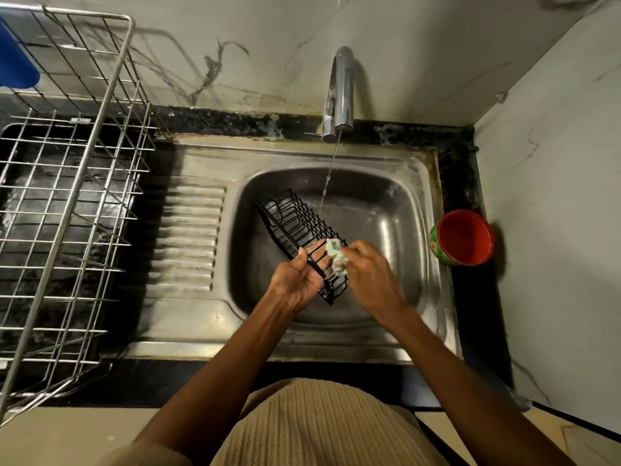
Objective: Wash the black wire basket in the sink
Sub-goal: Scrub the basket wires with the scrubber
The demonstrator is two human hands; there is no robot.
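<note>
The black wire basket (300, 233), a long narrow rack of thin coated rods, is held tilted over the bowl of the stainless steel sink (379, 227), its far end raised toward the tap and its near end between the two hands. It is gripped at the near end by the left hand (300, 280), the thumb laid over one rim and the fingers (317, 250) curled beneath the wires. A crumpled pale green scrubbing cloth (338, 257) is pinched in the right hand (364, 270) and pressed against the near wires. A thin stream of water (327, 178) is being run from the chrome tap (339, 92) and falls just beside the basket's far end. The scrubbing stage is judged to be under way: no lather can be made out, and the far section, a rinse and setting aside appear left. A red-lined cup (465, 237) stands on the dark bench (457, 169) to the right; a large steel wire dish rack (67, 196) stands to the left.
</note>
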